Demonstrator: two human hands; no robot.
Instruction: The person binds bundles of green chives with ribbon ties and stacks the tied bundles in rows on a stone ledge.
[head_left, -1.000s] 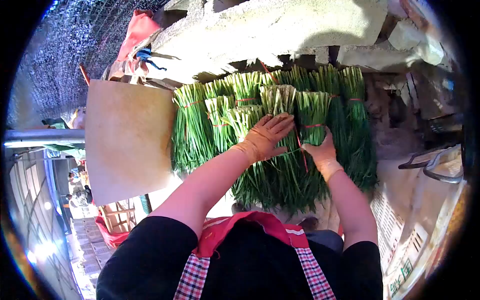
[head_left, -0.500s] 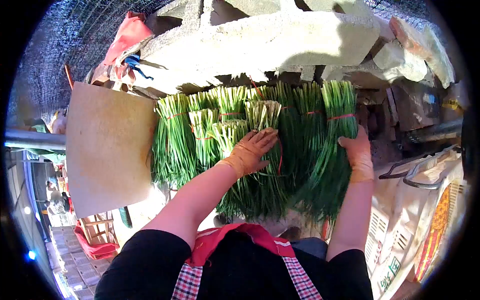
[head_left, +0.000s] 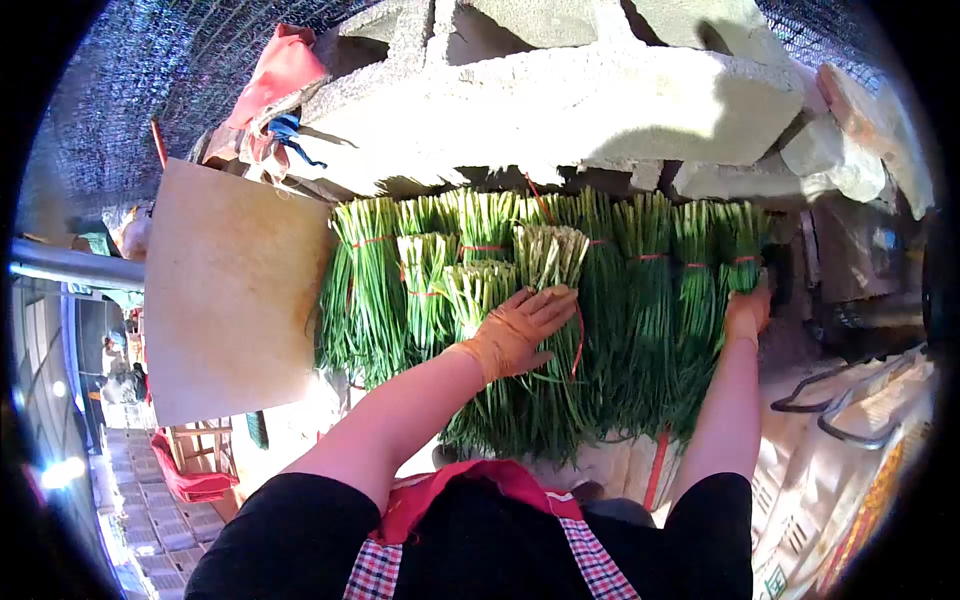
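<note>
Several bundles of long green stalks, most tied with red bands, lie side by side with their pale cut ends away from me. My left hand, in an orange glove, lies with fingers stretched over a front bundle with brownish ends. A loose red tie hangs beside that bundle. At the far right of the row, my gloved right hand is wrapped round the rightmost bundle, just below its red band.
A pale board stands left of the bundles. Behind them are concrete blocks and a red cloth. White crates with a dark metal handle are at the right. A red container is lower left.
My right hand has moved from the middle bundles to the far right end of the row, and the bundle it holds now lies there. My left hand has stayed on the front bundle.
</note>
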